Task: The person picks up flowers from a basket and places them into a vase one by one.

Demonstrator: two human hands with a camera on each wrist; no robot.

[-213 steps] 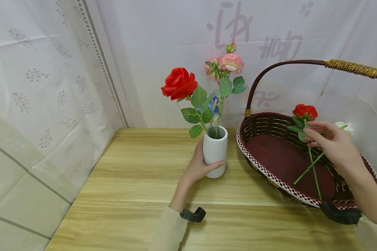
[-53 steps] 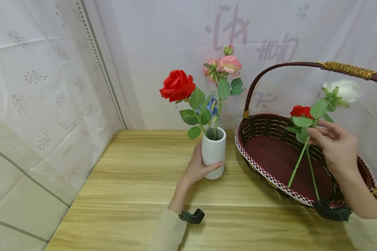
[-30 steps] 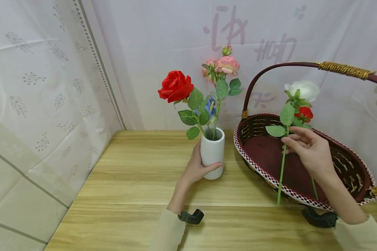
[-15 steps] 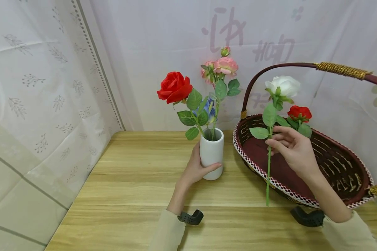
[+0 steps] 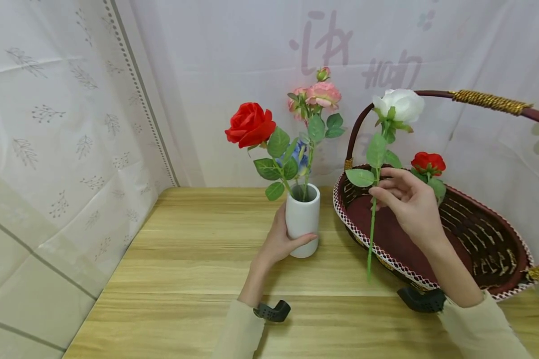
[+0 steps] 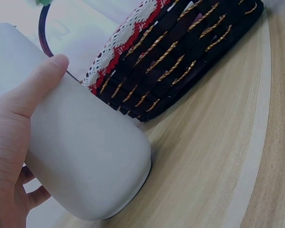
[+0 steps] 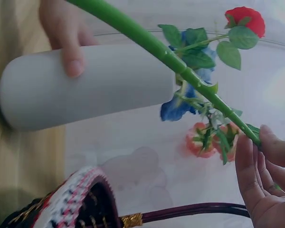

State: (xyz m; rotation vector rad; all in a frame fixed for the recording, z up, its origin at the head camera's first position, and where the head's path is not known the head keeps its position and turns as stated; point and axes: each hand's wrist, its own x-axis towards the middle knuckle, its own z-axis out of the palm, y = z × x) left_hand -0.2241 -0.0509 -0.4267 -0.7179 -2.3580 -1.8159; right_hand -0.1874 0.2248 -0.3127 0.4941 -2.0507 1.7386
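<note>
My left hand point(image 5: 280, 239) grips a white cylindrical vase point(image 5: 303, 224) that stands on the wooden table, the thumb across its front. In the vase are a red rose point(image 5: 250, 124), pink flowers point(image 5: 324, 94) with a bud, and a blue flower point(image 5: 300, 154). My right hand point(image 5: 406, 204) pinches the green stem of a white rose point(image 5: 401, 105) just below its leaves. The rose is upright over the basket's left rim, its lower stem hanging free. In the right wrist view the stem point(image 7: 133, 31) crosses in front of the vase point(image 7: 95, 85).
A dark woven basket point(image 5: 498, 219) with white-and-red lace trim stands on the right. Its arched handle point(image 5: 489, 99) is wrapped in gold cord. Another red rose point(image 5: 428, 163) lies in it. Patterned cloth point(image 5: 63, 149) hangs at the left and back of the wooden table point(image 5: 175, 279).
My right hand has taken the white rose out of the basket, carried it left toward the vase and lately raised it slightly. The left hand stays around the vase.
</note>
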